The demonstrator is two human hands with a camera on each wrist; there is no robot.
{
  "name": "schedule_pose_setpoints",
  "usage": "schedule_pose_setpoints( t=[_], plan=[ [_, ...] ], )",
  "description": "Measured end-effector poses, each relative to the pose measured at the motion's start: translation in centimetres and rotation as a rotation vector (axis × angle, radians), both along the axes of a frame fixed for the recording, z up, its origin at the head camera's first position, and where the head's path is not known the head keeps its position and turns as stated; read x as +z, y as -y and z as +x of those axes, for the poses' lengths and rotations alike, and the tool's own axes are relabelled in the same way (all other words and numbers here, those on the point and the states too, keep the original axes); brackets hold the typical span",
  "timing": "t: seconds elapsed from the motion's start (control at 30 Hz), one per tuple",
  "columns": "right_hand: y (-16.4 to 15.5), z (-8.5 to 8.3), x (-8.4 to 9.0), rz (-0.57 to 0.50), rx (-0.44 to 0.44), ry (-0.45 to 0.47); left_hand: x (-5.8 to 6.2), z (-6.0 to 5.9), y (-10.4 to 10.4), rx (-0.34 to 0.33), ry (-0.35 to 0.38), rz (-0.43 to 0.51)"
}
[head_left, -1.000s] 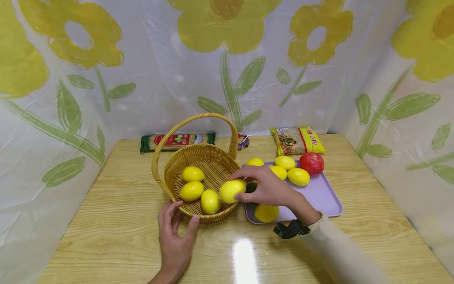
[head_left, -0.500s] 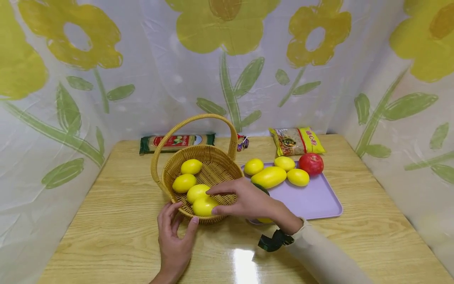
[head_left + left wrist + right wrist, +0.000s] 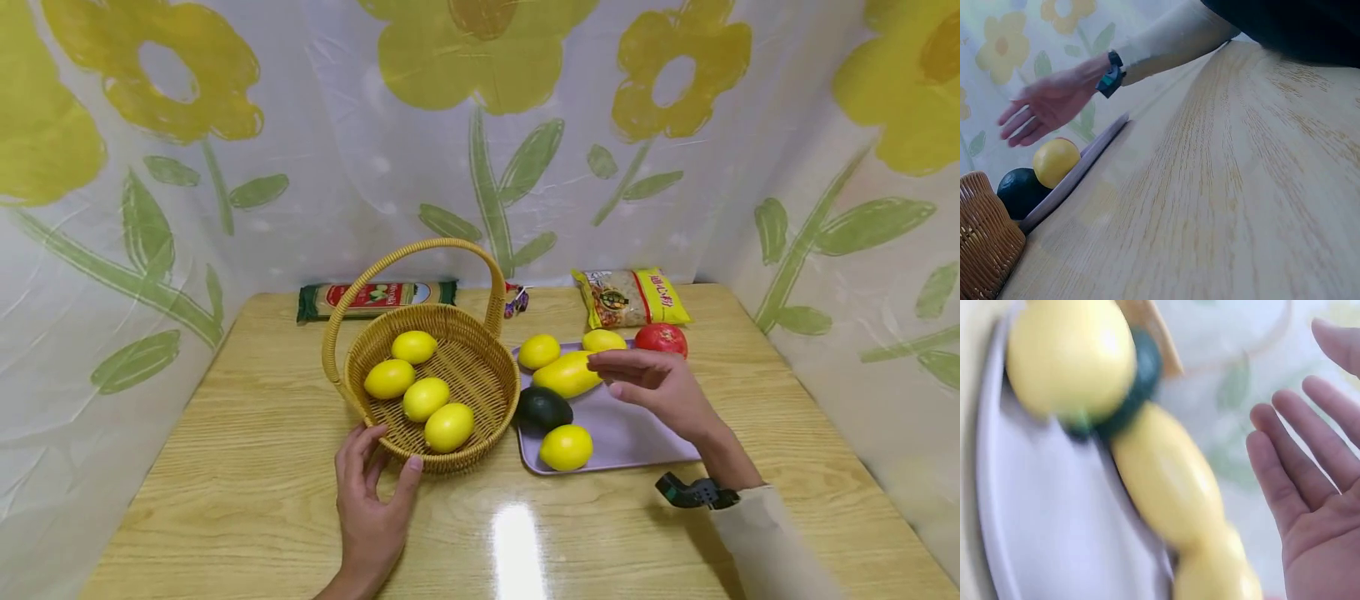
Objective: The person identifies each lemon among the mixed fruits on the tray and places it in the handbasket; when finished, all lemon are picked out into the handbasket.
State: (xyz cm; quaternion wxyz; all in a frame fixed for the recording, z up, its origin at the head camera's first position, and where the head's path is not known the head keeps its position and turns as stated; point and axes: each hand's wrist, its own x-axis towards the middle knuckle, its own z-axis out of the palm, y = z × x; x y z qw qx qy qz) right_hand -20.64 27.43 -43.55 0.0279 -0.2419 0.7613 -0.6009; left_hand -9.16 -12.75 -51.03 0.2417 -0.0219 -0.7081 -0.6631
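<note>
In the head view, a wicker basket with a tall handle holds several yellow lemons. My left hand touches the basket's near-left rim with its thumb and fingertips; the left wrist view does not show it. Above a lilac tray hovers my right hand, fingers extended, holding nothing. On that tray lie a dark green avocado, a lemon at the near edge, a long yellow fruit, more lemons at the back, and a red pomegranate. My right hand partly covers the long fruit.
Behind the basket lies a green-and-red food packet. Small wrapped sweets sit beside the handle. A yellow bag of dry food lies behind the tray. A flower-printed curtain encloses the wooden table.
My right hand has put a lemon into the basket, let go of it and moved right, above the tray. The lemons in the basket have shifted. My left hand has stayed at the rim.
</note>
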Motion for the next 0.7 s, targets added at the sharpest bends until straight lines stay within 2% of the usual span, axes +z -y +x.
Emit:
schedule_pose_setpoints(
  t=[0.17, 0.33, 0.53, 0.7],
  plan=[
    [-3.8, -0.4, -0.9, 0.008, -0.171, -0.01, -0.1, 0.0, 0.0, 0.001, -0.004, -0.008],
    [-5.4, -0.6, -1.8, 0.044, -0.273, -0.025, -0.1, 0.0, 0.1, 0.005, 0.022, -0.009],
    [-6.0, -1.0, -3.0, 0.16, -0.318, -0.124, 0.1, 0.0, 0.1, -0.004, 0.021, -0.009],
    [-6.0, -1.0, -3.4, 0.274, -0.335, -0.184, 0.1, 0.0, 0.1, -0.014, 0.02, -0.009]
  ],
)
